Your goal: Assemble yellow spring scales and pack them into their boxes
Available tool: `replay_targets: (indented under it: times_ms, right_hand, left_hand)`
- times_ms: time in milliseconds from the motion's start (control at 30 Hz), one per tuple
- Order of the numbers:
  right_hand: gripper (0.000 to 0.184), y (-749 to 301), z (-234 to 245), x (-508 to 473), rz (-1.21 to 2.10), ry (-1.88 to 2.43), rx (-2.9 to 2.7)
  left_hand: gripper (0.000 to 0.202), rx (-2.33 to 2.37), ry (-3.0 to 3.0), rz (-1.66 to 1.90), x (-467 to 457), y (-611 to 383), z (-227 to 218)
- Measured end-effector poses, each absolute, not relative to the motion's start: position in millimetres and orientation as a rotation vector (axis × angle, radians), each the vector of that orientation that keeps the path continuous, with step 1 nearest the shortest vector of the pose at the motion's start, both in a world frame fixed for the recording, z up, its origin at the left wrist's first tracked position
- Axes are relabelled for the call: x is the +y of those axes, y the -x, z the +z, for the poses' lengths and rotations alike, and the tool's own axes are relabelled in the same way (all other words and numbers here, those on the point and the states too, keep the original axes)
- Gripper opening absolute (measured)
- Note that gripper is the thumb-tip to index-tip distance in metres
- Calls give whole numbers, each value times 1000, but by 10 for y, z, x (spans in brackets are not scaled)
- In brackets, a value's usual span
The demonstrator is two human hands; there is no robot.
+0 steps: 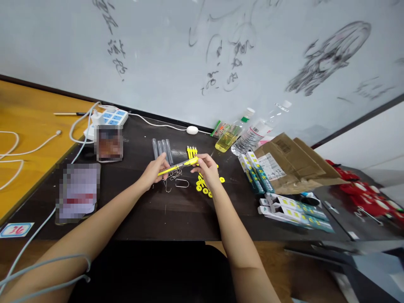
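A slim yellow rod with a clear tube section (178, 166) spans my two hands above the dark table; its exact kind is unclear. My left hand (155, 169) is closed around its left end. At the yellow right end, the fingers of my right hand (205, 168) pinch it. Several clear plastic tubes (162, 148) lie just beyond my left hand. Slim yellow pieces with pale tips (192, 151) are lined up behind the rod. Yellow rings (205, 187) lie partly hidden below my right hand. Bent metal wire pieces (182, 183) are scattered beneath the rod.
To the right are green-and-white boxes (257, 174), a brown paper package (293, 160) and two bottles, one with yellow liquid (229, 139). A power strip (115, 117) with white cables and a blurred phone-like item (78, 191) occupy the left. A whiteboard (164, 54) rises behind.
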State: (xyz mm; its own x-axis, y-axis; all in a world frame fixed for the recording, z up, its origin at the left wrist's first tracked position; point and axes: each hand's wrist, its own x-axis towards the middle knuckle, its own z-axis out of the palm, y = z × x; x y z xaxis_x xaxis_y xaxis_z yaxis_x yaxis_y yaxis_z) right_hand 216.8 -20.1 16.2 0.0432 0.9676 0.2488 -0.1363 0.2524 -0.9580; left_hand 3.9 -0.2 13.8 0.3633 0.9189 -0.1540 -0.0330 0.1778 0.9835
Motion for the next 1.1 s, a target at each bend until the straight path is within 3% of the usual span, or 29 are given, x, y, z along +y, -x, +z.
replay_targets:
  times_ms: [200, 533, 1100]
  right_hand:
    - [24, -2080, 131, -194, 1053, 873, -1130]
    - [34, -2031, 66, -126, 1073, 954, -1075]
    - [35, -2017, 81, -176, 1286, 837, -1070]
  left_hand:
    - [62, 967, -966, 781, -44, -95, 139]
    - [81, 765, -839, 969, 52, 1, 43]
    - [69, 556, -631, 947, 80, 77, 112]
